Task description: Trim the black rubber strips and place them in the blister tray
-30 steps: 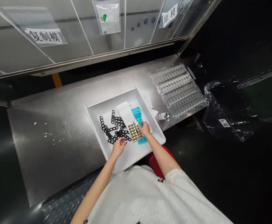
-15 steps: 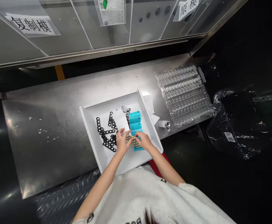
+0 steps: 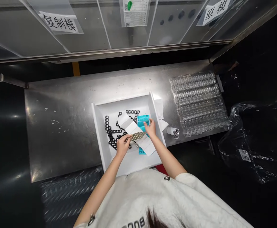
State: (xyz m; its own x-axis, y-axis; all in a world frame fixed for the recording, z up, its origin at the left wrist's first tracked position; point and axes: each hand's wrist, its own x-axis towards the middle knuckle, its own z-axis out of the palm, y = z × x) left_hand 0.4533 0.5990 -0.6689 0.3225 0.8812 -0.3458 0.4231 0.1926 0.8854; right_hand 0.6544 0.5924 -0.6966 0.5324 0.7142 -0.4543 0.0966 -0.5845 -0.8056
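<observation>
My left hand (image 3: pixel 123 145) is closed on the left end of a flat gold-coloured piece with a pattern of oval cells (image 3: pixel 138 136). My right hand (image 3: pixel 150 128) has its thumb and fingers apart, at the blue label strip (image 3: pixel 143 119); whether it touches the strip is unclear. A white paper strip (image 3: pixel 133 128) lies slantwise under the gold piece and partly covers the blue strip. A thin dark tool (image 3: pixel 136 145) shows below the gold piece. Black ring chains (image 3: pixel 114 131) lie at the left and top of the white tray (image 3: pixel 97 126).
The tray stands on a metal table (image 3: pixel 64 126). On the right are stacked clear plastic trays (image 3: pixel 200 101), a small bottle (image 3: pixel 173 131) and white papers (image 3: pixel 159 107). A metal shelf edge (image 3: pixel 129 52) runs above. Black plastic bags (image 3: pixel 247 142) lie at the far right.
My right hand has let go of the gold piece and moved up to the blue strip. The white paper now lies slantwise across the blue strip. The camera view has shifted left.
</observation>
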